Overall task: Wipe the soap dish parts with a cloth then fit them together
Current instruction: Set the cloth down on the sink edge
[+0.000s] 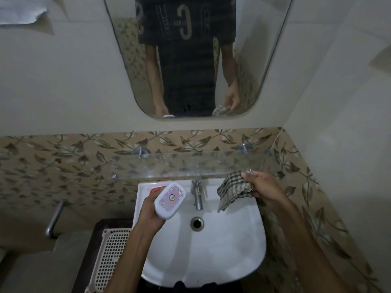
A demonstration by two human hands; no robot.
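Two hands are busy above the sink (pixel 232 261). The left hand (pixel 151 214) is wrapped around the lid (pixel 170 199), a white plastic piece with a pink printed top, and holds it tilted over the sink's back left corner. The fingers go under it and the thumb presses on its near side. Just behind the lid, on the sink's back left corner, something pink-red (pixel 155 189) shows; it may be the other part of the dish, but I cannot tell. The right hand (pixel 264 188) pinches a checked cloth (pixel 232 190) over the back right edge, beside the tap (pixel 197 194), and most of the cloth hangs loose.

I judge that the lid is light, stiff and smooth, so it can slip if it is wet. It is better to hold it by the long edges, so the top stays free for wiping. The cloth is soft and should be bunched in the palm before rubbing.
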